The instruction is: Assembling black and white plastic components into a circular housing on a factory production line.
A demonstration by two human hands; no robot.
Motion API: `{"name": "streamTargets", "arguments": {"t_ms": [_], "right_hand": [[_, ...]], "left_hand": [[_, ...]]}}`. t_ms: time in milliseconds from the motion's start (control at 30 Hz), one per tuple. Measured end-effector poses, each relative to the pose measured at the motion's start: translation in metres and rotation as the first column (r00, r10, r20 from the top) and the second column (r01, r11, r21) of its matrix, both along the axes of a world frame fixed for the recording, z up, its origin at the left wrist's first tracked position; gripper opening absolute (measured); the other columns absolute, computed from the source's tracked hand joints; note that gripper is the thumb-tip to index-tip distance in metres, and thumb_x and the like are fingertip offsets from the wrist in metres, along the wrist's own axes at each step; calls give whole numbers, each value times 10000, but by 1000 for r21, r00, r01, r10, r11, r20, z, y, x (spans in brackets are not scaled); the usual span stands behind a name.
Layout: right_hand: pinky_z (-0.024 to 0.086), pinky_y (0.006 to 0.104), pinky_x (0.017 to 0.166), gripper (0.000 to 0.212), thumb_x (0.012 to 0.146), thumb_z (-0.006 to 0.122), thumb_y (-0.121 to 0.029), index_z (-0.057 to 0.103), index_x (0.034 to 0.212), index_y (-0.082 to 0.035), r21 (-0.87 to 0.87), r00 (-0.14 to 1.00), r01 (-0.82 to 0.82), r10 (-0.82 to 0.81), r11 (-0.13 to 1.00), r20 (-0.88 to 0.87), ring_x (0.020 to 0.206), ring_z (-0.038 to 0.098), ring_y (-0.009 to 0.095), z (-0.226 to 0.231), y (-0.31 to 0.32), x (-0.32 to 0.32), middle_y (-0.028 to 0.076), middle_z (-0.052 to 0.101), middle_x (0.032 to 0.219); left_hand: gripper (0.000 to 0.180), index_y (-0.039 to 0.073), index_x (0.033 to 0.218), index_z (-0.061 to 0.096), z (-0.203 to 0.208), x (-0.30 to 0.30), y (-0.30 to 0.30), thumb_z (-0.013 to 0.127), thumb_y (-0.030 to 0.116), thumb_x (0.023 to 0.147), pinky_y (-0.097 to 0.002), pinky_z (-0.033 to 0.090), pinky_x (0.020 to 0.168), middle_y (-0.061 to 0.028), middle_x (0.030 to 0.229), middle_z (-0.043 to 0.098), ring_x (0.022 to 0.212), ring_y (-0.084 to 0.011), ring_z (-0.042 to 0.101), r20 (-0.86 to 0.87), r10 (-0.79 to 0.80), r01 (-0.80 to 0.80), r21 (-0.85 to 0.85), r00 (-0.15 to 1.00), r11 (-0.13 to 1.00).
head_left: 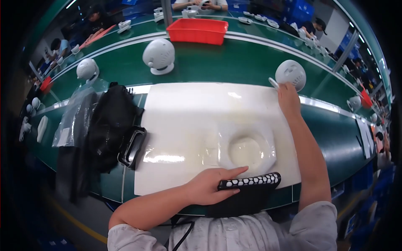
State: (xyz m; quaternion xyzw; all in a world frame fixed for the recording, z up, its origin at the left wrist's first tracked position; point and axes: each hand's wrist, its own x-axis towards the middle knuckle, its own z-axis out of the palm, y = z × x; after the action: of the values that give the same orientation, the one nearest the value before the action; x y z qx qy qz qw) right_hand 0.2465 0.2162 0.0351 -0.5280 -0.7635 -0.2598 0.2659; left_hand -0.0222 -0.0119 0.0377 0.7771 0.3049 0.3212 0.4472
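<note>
White device (pixel 290 72), long axis aslant, base (pixel 273 83) lower left

Green bench (pixel 335 138): white sheet (pixel 180 125) (glossy), black bundle (pixel 109 125) alongside.

The right hand (pixel 289 98) hides the lower left of the white globe-shaped device (pixel 292 72) from me. Some of the left hand's (pixel 205 185) fingers vanish around the black honeycomb-edged case (pixel 251 181). Across the benches, one worker's (pixel 181 5) head falls out of view.
</note>
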Motion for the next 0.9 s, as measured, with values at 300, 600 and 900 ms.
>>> {"name": "streamTargets", "arguments": {"t_ms": [300, 600, 900], "right_hand": [[450, 403, 723, 191, 807, 437, -136, 611, 844, -66, -453, 985, 156, -103, 878, 139, 841, 560, 305, 5, 107, -50, 140, 596, 848], [345, 331, 928, 417, 854, 445, -347, 486, 1180, -89, -835, 846, -387, 511, 390, -153, 1109, 445, 260, 46, 59, -343, 121, 479, 1202], [406, 358, 854, 446, 848, 446, -376, 413, 1227, -144, -632, 934, -230, 351, 740, 70, 1028, 500, 292, -16, 33, -450, 149, 510, 1138]], "left_hand": [[465, 71, 1202, 462, 20, -36, 16, 593, 113, 758, -296, 434, 711, -139, 869, 593, 781, -258, 577, 112, -70, 83, -123, 991, 989], [209, 2, 920, 563, 1, -96, 25, 578, 156, 779, -327, 429, 651, -161, 806, 568, 730, -285, 552, 144, -76, 114, -276, 987, 954], [178, -10, 891, 546, -41, -148, 4, 549, 125, 776, -340, 411, 605, -160, 735, 556, 654, -282, 523, 202, -172, 228, -296, 964, 928]]}}
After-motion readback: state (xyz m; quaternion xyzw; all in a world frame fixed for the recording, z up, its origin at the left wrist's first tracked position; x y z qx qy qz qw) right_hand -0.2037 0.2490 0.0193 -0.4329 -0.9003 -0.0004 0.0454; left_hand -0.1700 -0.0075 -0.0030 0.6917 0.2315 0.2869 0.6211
